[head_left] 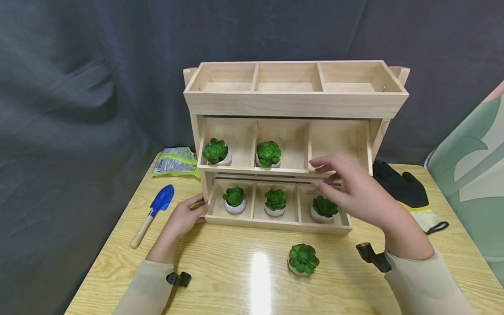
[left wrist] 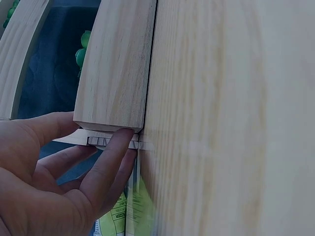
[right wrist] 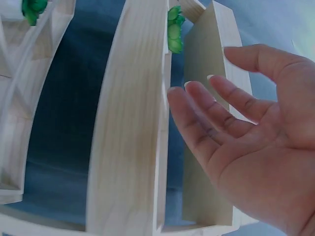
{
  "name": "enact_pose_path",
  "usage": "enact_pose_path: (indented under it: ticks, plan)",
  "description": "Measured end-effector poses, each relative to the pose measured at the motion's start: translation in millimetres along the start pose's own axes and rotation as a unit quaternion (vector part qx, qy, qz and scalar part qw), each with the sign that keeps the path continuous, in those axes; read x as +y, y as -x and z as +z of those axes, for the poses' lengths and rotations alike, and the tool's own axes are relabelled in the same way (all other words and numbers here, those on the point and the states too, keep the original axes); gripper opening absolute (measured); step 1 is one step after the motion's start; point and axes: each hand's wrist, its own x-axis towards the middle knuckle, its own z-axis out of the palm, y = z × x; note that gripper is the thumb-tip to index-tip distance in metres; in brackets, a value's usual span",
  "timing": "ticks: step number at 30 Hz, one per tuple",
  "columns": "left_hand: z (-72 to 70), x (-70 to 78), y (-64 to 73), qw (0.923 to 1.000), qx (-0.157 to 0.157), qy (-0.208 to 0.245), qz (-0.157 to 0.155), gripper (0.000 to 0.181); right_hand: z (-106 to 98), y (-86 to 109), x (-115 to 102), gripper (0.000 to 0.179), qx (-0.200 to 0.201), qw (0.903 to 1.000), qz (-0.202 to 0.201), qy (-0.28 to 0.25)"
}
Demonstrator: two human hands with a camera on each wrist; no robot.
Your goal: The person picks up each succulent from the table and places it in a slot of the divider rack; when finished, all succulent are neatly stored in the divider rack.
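A three-tier wooden planter shelf (head_left: 297, 105) stands on the table. Its lower left corner is held between the thumb and fingers of my left hand (head_left: 188, 216), seen closely in the left wrist view. In front of the middle tier's right compartment, my right hand (head_left: 354, 188) hovers with fingers parted and nothing in them. Potted succulents sit in the middle tier's left (head_left: 215, 151) and centre (head_left: 268, 154) compartments. The bottom tier has one succulent on the left (head_left: 235, 199), one in the centre (head_left: 274, 201) and one on the right (head_left: 323, 208). Another succulent (head_left: 303, 259) stands on the table in front.
A blue trowel (head_left: 161, 199) with a wooden handle lies left of the shelf. Behind it is a green and grey bag (head_left: 176, 162). Black and cream gloves (head_left: 405, 188) lie at the right. A dark curtain (head_left: 275, 30) hangs behind the table.
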Motion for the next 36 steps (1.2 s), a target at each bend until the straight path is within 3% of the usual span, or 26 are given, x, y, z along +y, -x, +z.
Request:
enact_pose_path:
  ticks: [5, 12, 17, 21, 26, 36]
  plan:
    - [-1.2, 0.5, 0.8, 1.0, 0.001, -0.003, 0.0, 0.06, 7, 19.1, 10, 0.046, 0.001, 0.9996, -0.014, -0.025]
    - [-0.5, -0.6, 0.5, 1.0, -0.005, 0.005, 0.004, 0.06, 23, 44.1, 12, 0.055, -0.034, 0.9986, 0.018, -0.037]
    - [-1.1, -1.8, 1.2, 1.0, -0.007, 0.003, 0.005, 0.061, 36, 60.6, 15, 0.063, -0.043, 0.9958, 0.031, -0.074]
    - [-1.0, -3.1, 0.5, 1.0, -0.006, 0.003, 0.003, 0.06, 44, 71.1, 22, 0.065, -0.057, 0.9907, 0.065, -0.105]
    - [-0.6, -3.9, -0.8, 1.0, -0.007, 0.003, 0.002, 0.061, 54, 84.0, 34, 0.069, -0.079, 0.9847, 0.073, -0.137]
    - [-0.6, -2.9, -1.2, 0.9999, -0.007, 0.007, 0.002, 0.06, 75, 103.8, 54, 0.088, -0.157, 0.9599, 0.104, -0.208]
